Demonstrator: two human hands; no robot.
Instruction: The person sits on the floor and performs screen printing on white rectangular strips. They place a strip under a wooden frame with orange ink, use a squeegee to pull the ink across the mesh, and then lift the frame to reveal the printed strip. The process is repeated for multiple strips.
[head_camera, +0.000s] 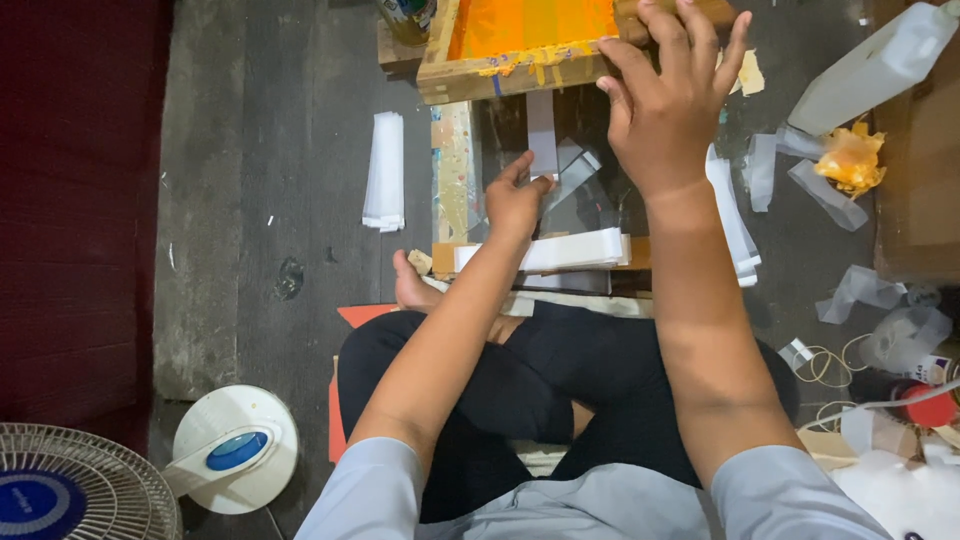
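I sit cross-legged on a dark floor. My right hand (668, 100) grips the near edge of a wooden screen-printing frame (500, 78) with an orange mesh, holding it tilted up. Under the frame my left hand (515, 196) pinches the lower end of a narrow pale strip (541, 128) lying on the dark printing board. A stack of white strips (575, 250) rests on a wooden block just in front of my legs, below my left hand.
Another pile of white strips (384, 172) lies on the floor to the left, and more strips (735, 225) to the right. A white plastic bottle (880, 65), an orange-stained rag (850, 160), rubber bands (830, 365) and a fan (80, 490) surround me.
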